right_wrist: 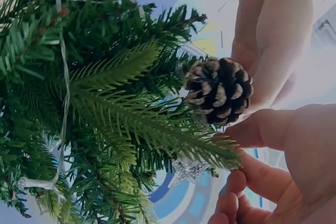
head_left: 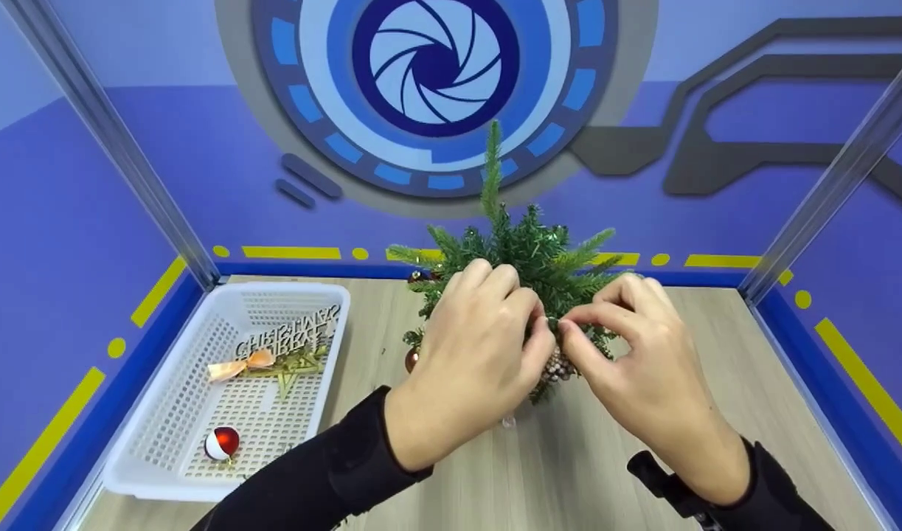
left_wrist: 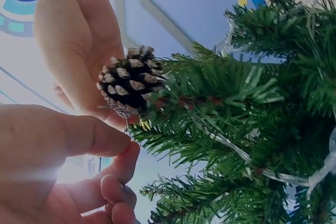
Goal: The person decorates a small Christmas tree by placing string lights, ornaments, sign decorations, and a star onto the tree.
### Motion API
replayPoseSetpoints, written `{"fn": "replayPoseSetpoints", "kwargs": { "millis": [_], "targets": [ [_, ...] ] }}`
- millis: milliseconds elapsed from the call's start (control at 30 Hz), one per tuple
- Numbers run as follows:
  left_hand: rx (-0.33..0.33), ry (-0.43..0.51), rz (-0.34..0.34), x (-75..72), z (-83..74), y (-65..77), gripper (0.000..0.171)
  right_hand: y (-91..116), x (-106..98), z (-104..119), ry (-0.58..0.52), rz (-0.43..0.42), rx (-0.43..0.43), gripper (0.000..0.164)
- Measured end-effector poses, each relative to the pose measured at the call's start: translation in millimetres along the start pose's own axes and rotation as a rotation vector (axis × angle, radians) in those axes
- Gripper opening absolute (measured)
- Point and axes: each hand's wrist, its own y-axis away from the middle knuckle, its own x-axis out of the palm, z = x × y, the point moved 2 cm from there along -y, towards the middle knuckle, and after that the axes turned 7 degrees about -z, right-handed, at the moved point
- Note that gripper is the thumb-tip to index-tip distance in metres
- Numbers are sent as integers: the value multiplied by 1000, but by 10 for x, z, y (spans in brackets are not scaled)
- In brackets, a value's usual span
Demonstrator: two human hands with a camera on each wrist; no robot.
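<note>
Presently: cone (head_left: 558, 366), one, lower centre, against tree (head_left: 526, 251); left hand (head_left: 474, 339), finger and thumb pinching thread (left_wrist: 127, 125) beneath it; right hand (head_left: 646, 358), fingertips close, grip unclear to me; apparent step, fastening cone; next move likely calls for drawing thread snug

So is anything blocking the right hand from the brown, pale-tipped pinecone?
Nothing visible stands between the right hand and the pinecone; in the right wrist view, a green needled branch overlaps the fingers just below.
</note>
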Motion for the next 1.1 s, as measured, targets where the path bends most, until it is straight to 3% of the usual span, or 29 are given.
{"fn": "replayPoseSetpoints", "kwargs": {
  "millis": [367,833,1100],
  "targets": [
    [-6,-15,22,16,25,-6,19,-15,42,-42,38,57,9,8],
    [0,-51,34,22,39,-9,20,-40,78,-55,61,48,-45,8],
    [1,-27,68,5,55,26,17,-41,37,-39,91,127,-33,6]
  ]
}}
